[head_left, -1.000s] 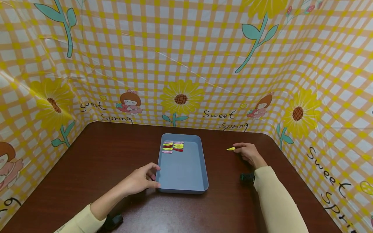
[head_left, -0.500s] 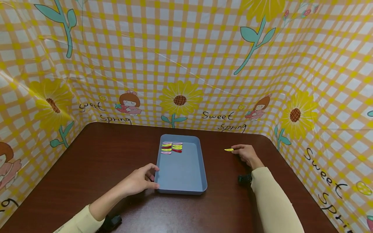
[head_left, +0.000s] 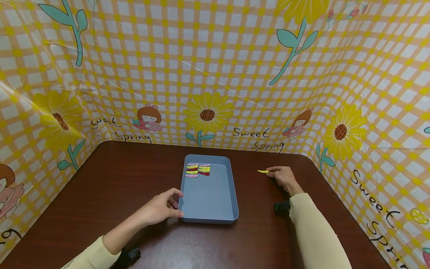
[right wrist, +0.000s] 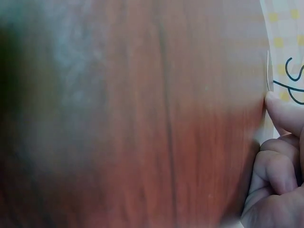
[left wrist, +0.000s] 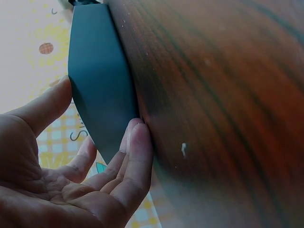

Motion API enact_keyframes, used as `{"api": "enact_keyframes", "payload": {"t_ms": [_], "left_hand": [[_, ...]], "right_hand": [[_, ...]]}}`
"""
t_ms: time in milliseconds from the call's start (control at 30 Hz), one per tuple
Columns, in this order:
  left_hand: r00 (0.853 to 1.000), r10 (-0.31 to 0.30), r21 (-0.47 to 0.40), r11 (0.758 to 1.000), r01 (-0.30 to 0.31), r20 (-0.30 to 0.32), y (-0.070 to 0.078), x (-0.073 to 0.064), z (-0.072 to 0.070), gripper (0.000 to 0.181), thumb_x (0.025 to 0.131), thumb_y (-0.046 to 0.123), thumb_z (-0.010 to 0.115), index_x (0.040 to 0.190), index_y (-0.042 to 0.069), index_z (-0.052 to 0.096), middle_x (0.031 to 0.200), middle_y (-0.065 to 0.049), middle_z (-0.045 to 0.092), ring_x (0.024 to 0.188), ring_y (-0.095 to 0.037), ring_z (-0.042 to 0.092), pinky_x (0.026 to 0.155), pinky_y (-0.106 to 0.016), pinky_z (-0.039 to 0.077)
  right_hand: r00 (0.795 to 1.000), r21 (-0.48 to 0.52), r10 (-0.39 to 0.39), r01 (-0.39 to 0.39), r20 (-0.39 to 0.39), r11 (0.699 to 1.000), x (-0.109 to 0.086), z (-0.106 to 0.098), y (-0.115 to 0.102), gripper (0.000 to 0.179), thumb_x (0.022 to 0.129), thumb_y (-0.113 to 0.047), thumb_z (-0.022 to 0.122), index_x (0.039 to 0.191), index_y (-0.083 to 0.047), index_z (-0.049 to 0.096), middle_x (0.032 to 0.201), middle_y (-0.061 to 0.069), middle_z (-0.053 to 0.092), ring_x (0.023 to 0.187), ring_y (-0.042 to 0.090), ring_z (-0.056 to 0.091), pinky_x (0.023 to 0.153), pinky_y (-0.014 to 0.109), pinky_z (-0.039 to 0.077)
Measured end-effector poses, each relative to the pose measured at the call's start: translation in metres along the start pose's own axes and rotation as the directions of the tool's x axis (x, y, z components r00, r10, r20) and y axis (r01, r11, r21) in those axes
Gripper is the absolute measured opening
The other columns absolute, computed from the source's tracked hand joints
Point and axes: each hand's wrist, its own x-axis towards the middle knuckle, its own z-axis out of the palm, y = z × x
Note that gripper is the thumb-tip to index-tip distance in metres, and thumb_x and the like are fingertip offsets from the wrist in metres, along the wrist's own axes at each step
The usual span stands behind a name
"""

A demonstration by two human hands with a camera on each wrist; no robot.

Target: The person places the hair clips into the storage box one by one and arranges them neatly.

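In the head view my right hand (head_left: 284, 178) pinches a yellow snap hair clip (head_left: 262, 171) by one end, out to the right of a blue-grey tray (head_left: 209, 200). The clip's free end points left, toward the tray. Only a thin edge of this clip (right wrist: 268, 71) shows in the right wrist view. My left hand (head_left: 162, 205) grips the tray's left wall by the near corner; the left wrist view has the thumb at the rim and curled fingers low on the wall. Inside, two columns of hair clips fill the far left: pink (head_left: 191, 176), yellow (head_left: 192, 172) and red (head_left: 203, 173).
The dark wooden table (head_left: 134, 164) carries the tray near its middle. A checked, sunflower-printed cloth (head_left: 208, 74) walls in the back and both sides. Black wrist devices (head_left: 281, 207) sit under both forearms.
My right hand has shifted very slightly left with the yellow hair clip, which now lies flatter in view. The left hand keeps its grip on the tray. The head view has moved a little.
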Motion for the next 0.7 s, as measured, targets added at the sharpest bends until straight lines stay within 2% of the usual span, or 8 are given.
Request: {"api": "enact_keyframes", "payload": {"t_ms": [267,500,700], "left_hand": [[1.0,-0.001,-0.006,1.0,0.001,0.009,-0.002,0.001,0.001,0.055,0.083,0.022,0.084,0.129,0.012,0.057,0.098,-0.006,0.064,0.085,-0.019,0.061,0.068,-0.035,0.047],[1.0,-0.009,-0.008,1.0,0.009,0.007,-0.002,0.002,0.0,0.055,0.083,0.022,0.084,0.13,0.012,0.056,0.099,-0.007,0.064,0.084,-0.02,0.062,0.068,-0.035,0.048],[1.0,-0.002,-0.004,1.0,0.002,0.007,-0.002,0.002,-0.001,0.056,0.083,0.021,0.084,0.13,0.011,0.056,0.098,-0.008,0.063,0.082,-0.019,0.062,0.067,-0.035,0.047]], "right_hand": [[1.0,-0.005,-0.001,0.001,0.01,1.0,-0.004,0.0,0.0,0.032,0.097,-0.015,0.067,0.124,0.003,0.066,0.049,-0.011,0.041,0.041,0.007,0.028,0.043,0.026,0.03],[0.999,0.028,-0.032,0.031,0.032,0.999,-0.011,0.002,-0.005,0.035,0.098,-0.017,0.066,0.126,0.005,0.064,0.048,-0.012,0.039,0.04,0.007,0.026,0.042,0.026,0.03],[0.997,0.083,-0.055,0.051,0.055,0.995,-0.021,0.011,-0.015,0.038,0.099,-0.017,0.065,0.129,0.006,0.061,0.048,-0.011,0.039,0.04,0.006,0.023,0.042,0.025,0.027]]}}
